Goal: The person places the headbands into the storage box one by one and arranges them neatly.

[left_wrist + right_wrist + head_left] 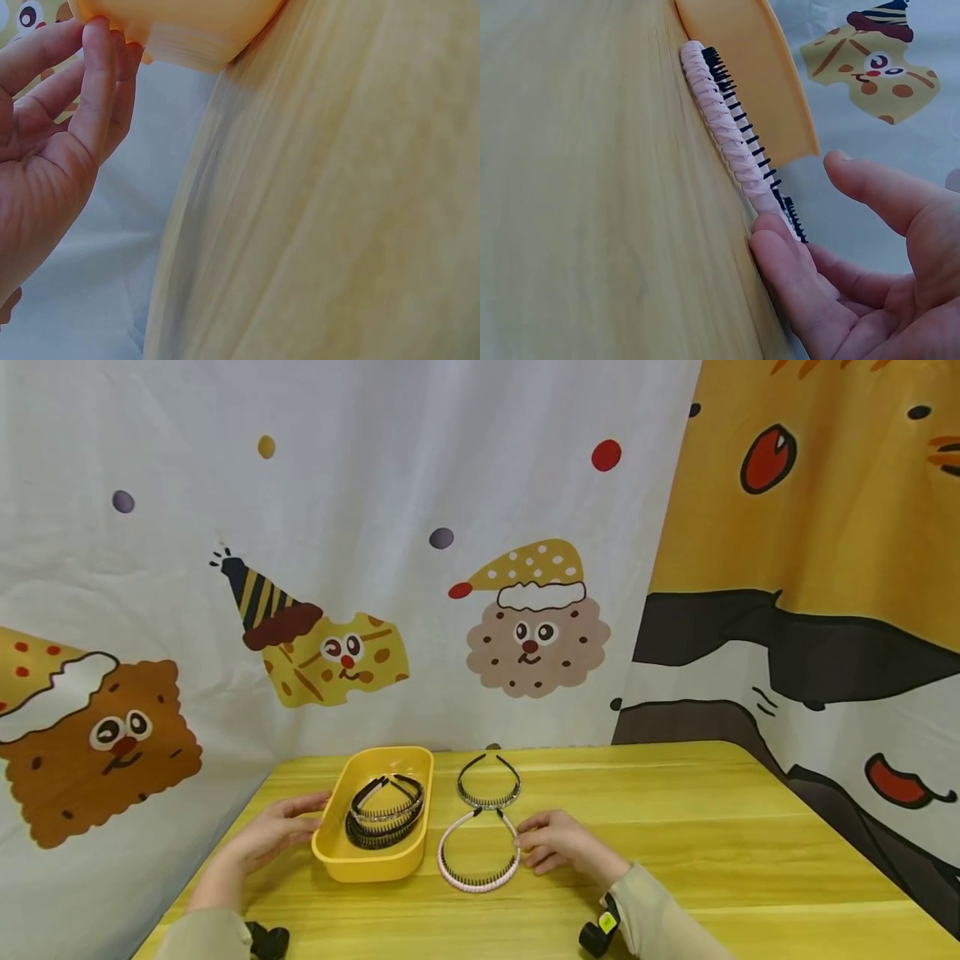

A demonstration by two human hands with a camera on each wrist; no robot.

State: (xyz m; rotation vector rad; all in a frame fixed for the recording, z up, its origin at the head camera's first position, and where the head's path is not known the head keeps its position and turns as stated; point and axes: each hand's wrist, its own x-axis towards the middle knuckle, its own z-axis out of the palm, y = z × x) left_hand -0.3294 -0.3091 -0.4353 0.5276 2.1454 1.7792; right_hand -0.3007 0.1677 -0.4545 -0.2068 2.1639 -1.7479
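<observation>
A yellow plastic basket [375,870] holds several dark toothed headbands [381,837], one with a glittery band. My left hand [273,833] touches the basket's left rim with its fingertips; the left wrist view shows the fingers [97,82] loosely bent against it. To the right of the basket lies a pink wrapped headband [474,887] with black teeth. My right hand [558,842] has its fingertips against this headband's right side. In the right wrist view the thumb stands apart from the pink headband [720,124]. Beyond it lies a black headband [491,804] with a glittery band.
Everything rests on a yellow wood-grain table [637,802]. Behind the table hangs a white curtain [420,460] printed with cartoon snacks. A camera is strapped to each wrist, the right one [597,935] close above the table.
</observation>
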